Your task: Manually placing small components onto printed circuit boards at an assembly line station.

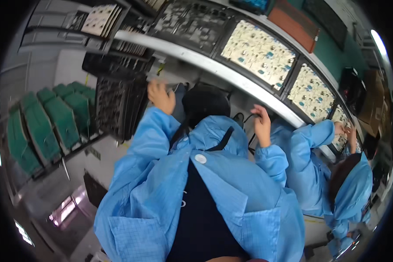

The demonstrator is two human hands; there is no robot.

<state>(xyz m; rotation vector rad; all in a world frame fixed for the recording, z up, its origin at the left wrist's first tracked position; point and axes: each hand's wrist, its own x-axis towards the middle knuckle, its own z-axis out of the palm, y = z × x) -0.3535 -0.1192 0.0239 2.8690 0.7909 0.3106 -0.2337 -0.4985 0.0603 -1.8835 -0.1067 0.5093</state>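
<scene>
**Both hands raised at the near edge of the conveyor line**

The pale blue anti-static smock (231, 196), open over a dark shirt, fills the lower middle of the view, with both sleeves reaching up toward the long grey metal conveyor line (214, 65). That line runs from the upper left down to the right edge.

On its far side lie black-framed trays holding cream circuit panels (260, 52) dotted with small blue and silver parts. One follows another toward the right end of the line.

Well to the left, a dark slotted rack (48, 126) holds a row of green circuit boards standing on edge and tilted. Between the rack and the smock stands a stack of black gridded trays (118, 105). What is in them cannot be made out.

At the right, a co-worker in a matching blue smock (336, 179) reaches up to the line's near edge.

A black rounded thing (205, 102) sits just below the near edge of the line, between the two hands. What it is cannot be told.

The left hand (161, 97) is blurred, its fingers curled, just left of the black rounded thing. Whether it grasps anything cannot be told.

The right hand (262, 124) is clenched around a thin black cord (251, 117). The cord loops out of the fist to the left, near the line's near edge.
</scene>
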